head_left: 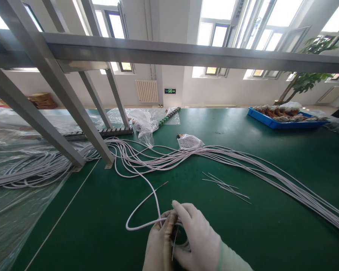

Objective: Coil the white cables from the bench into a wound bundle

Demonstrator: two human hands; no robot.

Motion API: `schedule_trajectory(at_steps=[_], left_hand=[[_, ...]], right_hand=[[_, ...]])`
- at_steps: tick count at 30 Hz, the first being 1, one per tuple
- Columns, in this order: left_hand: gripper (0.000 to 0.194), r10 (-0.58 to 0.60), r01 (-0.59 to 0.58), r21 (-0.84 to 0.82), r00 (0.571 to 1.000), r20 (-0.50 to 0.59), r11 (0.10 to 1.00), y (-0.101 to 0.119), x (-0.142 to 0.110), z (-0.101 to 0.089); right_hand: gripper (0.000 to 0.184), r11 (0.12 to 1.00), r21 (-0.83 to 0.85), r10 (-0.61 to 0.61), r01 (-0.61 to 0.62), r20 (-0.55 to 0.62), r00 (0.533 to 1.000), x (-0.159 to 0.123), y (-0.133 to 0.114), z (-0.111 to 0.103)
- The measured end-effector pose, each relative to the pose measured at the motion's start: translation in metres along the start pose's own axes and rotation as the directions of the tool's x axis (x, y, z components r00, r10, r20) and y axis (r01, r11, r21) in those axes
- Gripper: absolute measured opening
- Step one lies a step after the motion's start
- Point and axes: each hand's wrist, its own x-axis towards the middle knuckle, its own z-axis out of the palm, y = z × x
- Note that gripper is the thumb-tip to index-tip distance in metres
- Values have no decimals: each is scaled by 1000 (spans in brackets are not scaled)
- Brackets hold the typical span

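Note:
Both my hands wear white gloves and meet at the bottom centre over the green table [260, 233]. My left hand [157, 246] is closed around a white cable [147, 199] that loops out to the left and ends in a bare reddish tip. My right hand [196, 235] curls over the same cable and presses against the left hand; a thin wire hangs between them. The rest of the cable runs up into a big bundle of white cables [243, 158].
Several thin cut wires [226, 187] lie to the right of my hands. A small plastic bag [189, 142] and more clear bags sit further back. A blue tray [282, 122] stands far right. Grey metal frame legs [73, 113] and plastic sheeting [14, 195] fill the left.

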Motion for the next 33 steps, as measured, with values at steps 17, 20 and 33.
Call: schedule_trajectory(at_steps=[17,20,33], left_hand=[[29,-208,262,-229,950,234,938,-6,17,10],[37,-148,220,-249,949,277,943,-6,14,12],[43,-77,158,-263,953,294,952,-7,12,-1]], right_hand=[[22,864,443,-70,238,-363,929,4,23,-20],[22,874,413,-65,257,-424,903,6,25,-17],[20,733,635,-158,243,-189,969,7,40,-38]])
